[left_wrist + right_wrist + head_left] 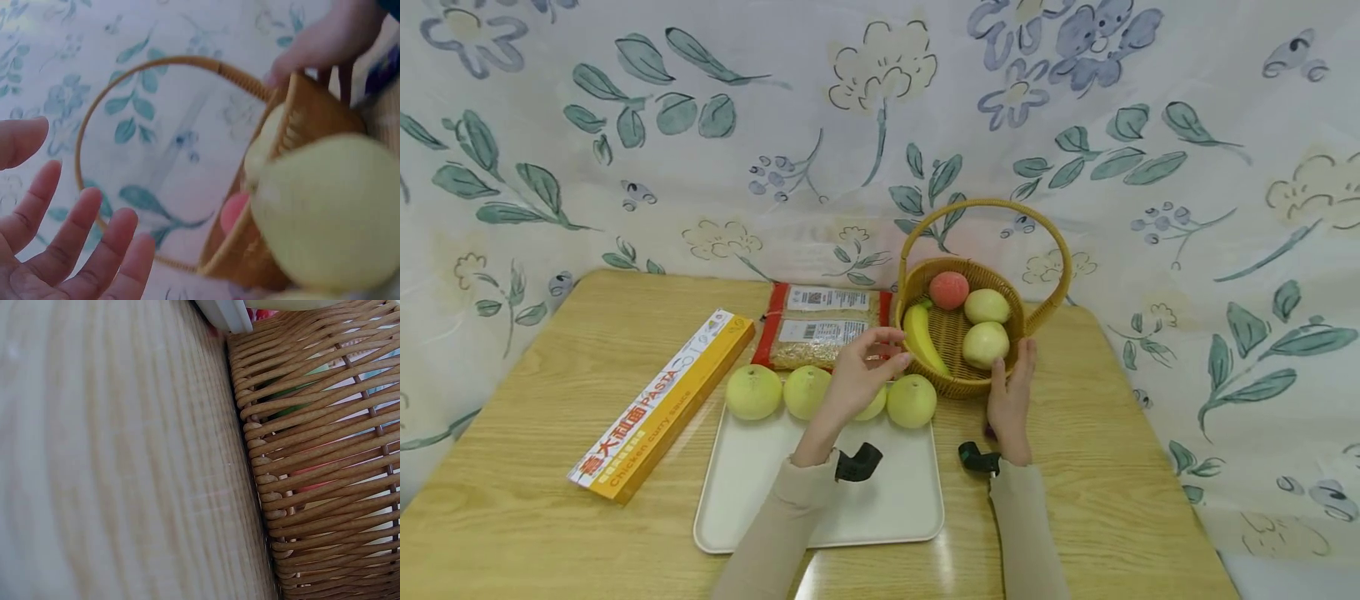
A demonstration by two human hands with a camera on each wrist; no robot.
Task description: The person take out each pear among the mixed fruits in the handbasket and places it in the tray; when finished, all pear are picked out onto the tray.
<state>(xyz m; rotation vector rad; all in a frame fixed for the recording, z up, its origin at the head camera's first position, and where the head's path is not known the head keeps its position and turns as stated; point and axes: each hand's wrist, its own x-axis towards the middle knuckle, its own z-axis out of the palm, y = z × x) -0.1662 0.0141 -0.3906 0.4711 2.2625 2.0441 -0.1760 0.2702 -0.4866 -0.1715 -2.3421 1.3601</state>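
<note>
A wicker basket (955,386) with a tall hoop handle stands near the back of the table. Inside it lie a yellow banana (922,337), a red round fruit (949,290) and two pale green fruits (986,345). My right hand (1013,408) is at the basket's right front side, fingers fairly straight and touching it by the rim. To the left of the basket hovers my left hand (861,375), its fingers relaxed and spread with nothing between them, as the left wrist view shows. Woven basket side (325,462) fills much of the right wrist view.
Below my left hand, several pale green fruits (912,401) line the far edge of a white tray (752,500). A red-edged clear packet (823,325) lies behind them. A yellow pasta box (662,408) lies left. Something dark purple (990,427) shows partly behind my right hand.
</note>
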